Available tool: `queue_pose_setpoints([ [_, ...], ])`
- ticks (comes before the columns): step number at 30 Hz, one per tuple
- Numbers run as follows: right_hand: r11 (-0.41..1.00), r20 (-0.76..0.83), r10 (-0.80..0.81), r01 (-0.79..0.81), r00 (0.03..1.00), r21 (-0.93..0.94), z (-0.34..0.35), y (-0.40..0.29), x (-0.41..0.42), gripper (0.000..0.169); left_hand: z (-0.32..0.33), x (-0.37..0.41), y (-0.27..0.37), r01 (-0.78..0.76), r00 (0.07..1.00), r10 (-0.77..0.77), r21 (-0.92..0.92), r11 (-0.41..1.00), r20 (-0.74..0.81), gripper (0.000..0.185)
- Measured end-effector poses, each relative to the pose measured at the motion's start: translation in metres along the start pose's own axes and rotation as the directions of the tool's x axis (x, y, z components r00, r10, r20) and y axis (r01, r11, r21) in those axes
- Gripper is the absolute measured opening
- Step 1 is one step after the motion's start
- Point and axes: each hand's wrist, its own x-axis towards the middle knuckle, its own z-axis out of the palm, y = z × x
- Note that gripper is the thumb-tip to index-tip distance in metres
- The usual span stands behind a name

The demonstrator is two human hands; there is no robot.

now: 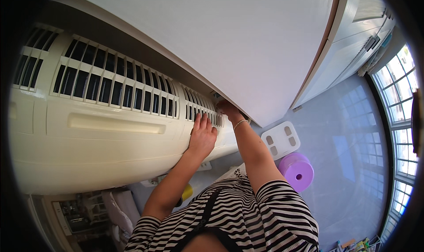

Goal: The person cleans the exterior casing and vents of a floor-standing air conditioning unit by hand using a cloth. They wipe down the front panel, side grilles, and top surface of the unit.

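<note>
A large cream plastic housing with slatted vent grilles, which looks like an air conditioner, fills the left side. My left hand lies on its narrower end grille, fingertips touching the slats and fingers slightly apart. At the far end of that grille, my right hand reaches beside the gap between the housing and a white panel. Its fingers are bent and partly hidden, so whether it grips anything cannot be told. A thin bracelet circles the right wrist. A recessed handle-like groove runs along the housing's front.
The panel's edge runs close above my right hand. On the floor to the right are a white body scale and a purple plastic stool. Gridded windows line the far right. A yellow object shows beside my left forearm.
</note>
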Motion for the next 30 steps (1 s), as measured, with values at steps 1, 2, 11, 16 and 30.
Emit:
queue_pose_setpoints([
  [1, 0.982, 0.001, -0.086, 0.085, 0.996, -0.172, 0.004, -0.014, -0.004, 0.032, 0.004, -0.006, 0.000, 0.020, 1.000, -0.020, -0.007, 1.000, 0.003, 0.021],
  [2, 0.926, 0.003, -0.170, 0.160, 0.985, -0.343, 0.010, -0.028, -0.008, 0.037, 0.007, -0.013, 0.000, 0.042, 0.999, -0.041, -0.005, 0.999, 0.022, 0.020],
  [11, 0.653, 0.410, -0.121, 0.383, 0.904, -0.654, -0.002, -0.017, -0.006, 0.026, 0.007, -0.011, 0.001, 0.051, 0.999, -0.051, -0.007, 0.999, -0.005, 0.022],
  [16, 0.900, 0.337, -0.046, 0.186, 0.940, -0.395, -0.002, -0.016, -0.022, 0.024, 0.008, -0.010, 0.001, 0.045, 0.999, -0.045, -0.022, 0.999, -0.017, 0.022],
  [30, 0.639, 0.093, -0.423, 0.370, 0.901, -0.674, 0.032, -0.013, -0.003, 0.028, 0.017, -0.009, 0.002, 0.058, 0.998, -0.059, -0.026, 0.998, -0.038, 0.021],
])
